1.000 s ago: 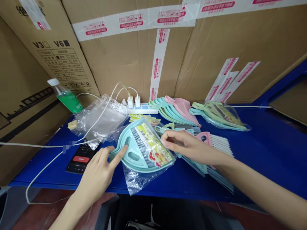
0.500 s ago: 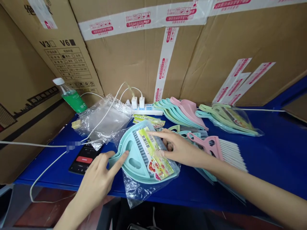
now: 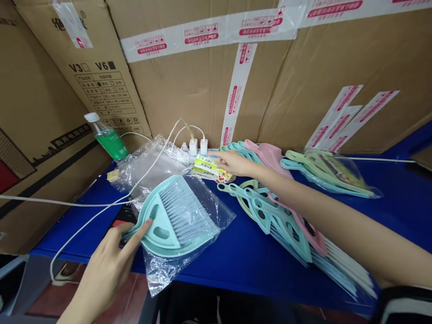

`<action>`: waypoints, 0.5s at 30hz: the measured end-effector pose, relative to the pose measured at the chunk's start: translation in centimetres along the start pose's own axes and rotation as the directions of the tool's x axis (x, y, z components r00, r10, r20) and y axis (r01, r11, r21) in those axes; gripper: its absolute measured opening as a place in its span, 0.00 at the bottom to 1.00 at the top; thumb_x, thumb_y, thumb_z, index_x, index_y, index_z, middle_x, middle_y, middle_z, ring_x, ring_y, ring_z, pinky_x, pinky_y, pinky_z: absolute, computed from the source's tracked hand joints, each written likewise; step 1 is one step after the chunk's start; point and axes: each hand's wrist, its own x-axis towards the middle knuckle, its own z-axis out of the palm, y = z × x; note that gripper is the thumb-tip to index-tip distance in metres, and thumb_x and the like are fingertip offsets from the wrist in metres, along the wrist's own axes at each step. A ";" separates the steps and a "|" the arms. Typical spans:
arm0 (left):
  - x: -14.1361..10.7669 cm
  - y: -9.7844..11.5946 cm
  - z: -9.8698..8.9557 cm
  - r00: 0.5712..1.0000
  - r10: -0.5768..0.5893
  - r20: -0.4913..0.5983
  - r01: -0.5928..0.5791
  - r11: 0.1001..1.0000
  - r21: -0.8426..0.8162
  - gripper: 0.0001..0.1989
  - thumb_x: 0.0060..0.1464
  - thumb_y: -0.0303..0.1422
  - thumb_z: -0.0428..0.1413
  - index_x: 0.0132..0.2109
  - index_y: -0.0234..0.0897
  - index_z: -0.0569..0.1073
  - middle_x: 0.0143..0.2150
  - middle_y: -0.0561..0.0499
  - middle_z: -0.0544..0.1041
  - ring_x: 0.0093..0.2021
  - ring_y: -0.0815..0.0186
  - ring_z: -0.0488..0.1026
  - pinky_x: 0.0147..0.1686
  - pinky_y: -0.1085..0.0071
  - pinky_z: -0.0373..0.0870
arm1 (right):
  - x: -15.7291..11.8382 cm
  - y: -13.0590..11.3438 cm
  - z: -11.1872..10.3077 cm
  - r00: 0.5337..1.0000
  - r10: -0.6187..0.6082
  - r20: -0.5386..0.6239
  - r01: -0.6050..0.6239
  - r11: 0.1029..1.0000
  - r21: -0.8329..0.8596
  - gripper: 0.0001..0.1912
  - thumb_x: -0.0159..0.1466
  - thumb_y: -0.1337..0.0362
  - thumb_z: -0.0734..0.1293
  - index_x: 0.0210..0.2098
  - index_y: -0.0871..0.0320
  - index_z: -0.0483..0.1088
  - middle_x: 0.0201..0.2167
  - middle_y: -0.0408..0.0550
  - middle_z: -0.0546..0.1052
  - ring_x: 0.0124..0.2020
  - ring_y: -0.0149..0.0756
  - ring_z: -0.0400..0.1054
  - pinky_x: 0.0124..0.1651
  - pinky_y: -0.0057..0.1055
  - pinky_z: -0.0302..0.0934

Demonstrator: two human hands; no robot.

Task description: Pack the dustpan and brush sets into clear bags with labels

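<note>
Cardboard carton (image 3: pixel 87 85) left of the power strip (image 3: pixel 213 153): black "V3" with empty box, "V6" with filled box, above a printed table and a row of handling symbols. White tape (image 3: pixel 209 36) above the strip: repeated red Chinese lettering, small print; yellow-green cards (image 3: pixel 211 165) before it: Chinese characters.

One bagged dustpan (image 3: pixel 162 225) up front, one bottle (image 3: pixel 112 143), one phone (image 3: pixel 119 218), one power strip (image 3: pixel 212 152), two chargers (image 3: pixel 193 147), one pink brush (image 3: pixel 313 237); the teal brushes (image 3: pixel 293 233) overlap too much to count.
</note>
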 end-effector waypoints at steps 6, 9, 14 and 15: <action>0.9 0.5 0.1 1.000 0.012 -0.002 -0.012 1.000 -0.009 0.31 0.63 0.25 0.42 0.70 0.53 0.47 0.41 0.45 0.69 0.36 0.62 0.72 0.30 0.72 0.71 | -2.0 -2.3 -1.0 0.988 -0.093 -0.127 0.086 0.995 -0.059 0.16 0.60 0.75 0.61 0.43 0.57 0.75 0.42 0.53 0.76 0.44 0.43 0.69 0.46 0.40 0.62; 2.2 0.9 0.7 0.999 0.043 -0.015 -0.043 0.999 -0.029 0.31 0.63 0.24 0.43 0.69 0.51 0.50 0.42 0.45 0.69 0.36 0.63 0.72 0.30 0.72 0.70 | -6.1 -4.4 -2.0 0.990 -0.074 -0.121 0.098 0.975 0.197 0.11 0.65 0.67 0.59 0.40 0.58 0.73 0.31 0.47 0.76 0.31 0.35 0.70 0.36 0.34 0.64; 5.3 2.2 1.7 0.985 0.163 -0.053 -0.166 0.985 -0.056 0.26 0.62 0.22 0.44 0.65 0.43 0.60 0.43 0.44 0.68 0.39 0.62 0.70 0.35 0.70 0.71 | -11.9 -4.9 -1.2 0.971 0.144 0.192 -0.233 0.753 0.615 0.18 0.66 0.57 0.59 0.53 0.59 0.62 0.27 0.42 0.73 0.22 0.31 0.67 0.28 0.31 0.63; 5.9 2.5 1.8 0.981 0.184 -0.053 -0.188 0.980 -0.067 0.25 0.62 0.21 0.44 0.63 0.41 0.61 0.43 0.44 0.68 0.40 0.62 0.70 0.37 0.69 0.72 | -12.5 -4.4 -0.9 0.959 0.155 0.238 -0.278 0.679 0.679 0.21 0.65 0.54 0.60 0.53 0.58 0.61 0.28 0.42 0.73 0.23 0.31 0.67 0.28 0.31 0.64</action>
